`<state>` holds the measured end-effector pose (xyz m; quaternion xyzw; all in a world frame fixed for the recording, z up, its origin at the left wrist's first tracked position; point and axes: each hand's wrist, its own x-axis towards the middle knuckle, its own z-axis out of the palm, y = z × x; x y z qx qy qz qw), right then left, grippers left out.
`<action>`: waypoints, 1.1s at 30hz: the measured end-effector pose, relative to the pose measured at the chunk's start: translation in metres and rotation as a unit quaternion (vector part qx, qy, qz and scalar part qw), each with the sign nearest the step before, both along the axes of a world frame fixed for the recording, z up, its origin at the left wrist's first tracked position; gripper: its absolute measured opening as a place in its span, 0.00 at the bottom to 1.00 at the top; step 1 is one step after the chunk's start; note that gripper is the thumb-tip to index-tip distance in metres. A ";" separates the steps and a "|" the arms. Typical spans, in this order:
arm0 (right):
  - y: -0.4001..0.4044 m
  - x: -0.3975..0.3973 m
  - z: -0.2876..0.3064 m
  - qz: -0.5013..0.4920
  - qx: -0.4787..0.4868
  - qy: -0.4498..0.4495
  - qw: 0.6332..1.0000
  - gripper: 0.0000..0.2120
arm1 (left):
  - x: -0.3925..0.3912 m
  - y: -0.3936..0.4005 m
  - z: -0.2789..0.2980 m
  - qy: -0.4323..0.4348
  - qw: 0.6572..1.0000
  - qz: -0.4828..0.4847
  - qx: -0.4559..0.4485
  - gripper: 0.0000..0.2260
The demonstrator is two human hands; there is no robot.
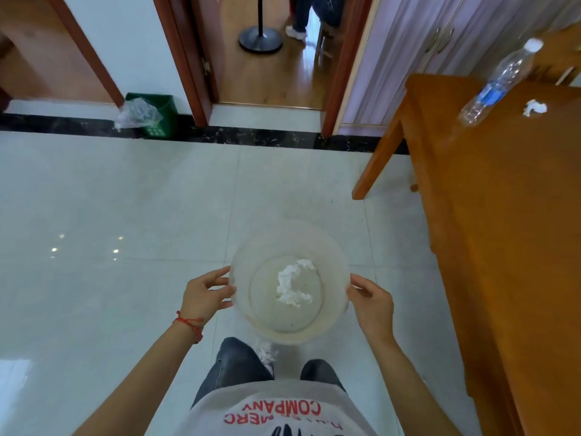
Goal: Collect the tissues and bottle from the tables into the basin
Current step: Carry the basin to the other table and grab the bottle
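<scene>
I hold a clear plastic basin (242,256) in front of me above the tiled floor. My left hand (204,294) grips its left rim and my right hand (372,305) grips its right rim. A crumpled white tissue (292,283) lies inside the basin. On the wooden table (509,215) at the right stands a clear plastic bottle (500,83) with a blue label and white cap. A small crumpled tissue (534,107) lies on the table just right of the bottle.
A green bin (157,114) with a clear plastic bag stands against the far wall at the left. An open doorway ahead shows a black stand base (260,39) and a person's legs. The table's leg (377,158) stands at the right of the floor.
</scene>
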<state>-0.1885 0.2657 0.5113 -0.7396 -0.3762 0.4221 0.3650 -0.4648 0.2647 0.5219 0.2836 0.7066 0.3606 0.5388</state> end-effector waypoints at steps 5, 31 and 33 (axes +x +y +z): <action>0.064 -0.013 0.006 -0.012 0.005 0.003 1.000 0.12 | -0.015 0.077 0.003 -0.008 1.000 -0.014 -0.002 0.20; 0.396 0.030 0.002 -0.056 -0.004 -0.043 0.998 0.12 | 0.034 0.451 -0.008 -0.024 0.995 -0.093 -0.008 0.20; 0.409 0.029 -0.001 -0.065 -0.013 -0.044 0.997 0.12 | 0.033 0.474 -0.012 -0.028 0.994 -0.106 -0.016 0.20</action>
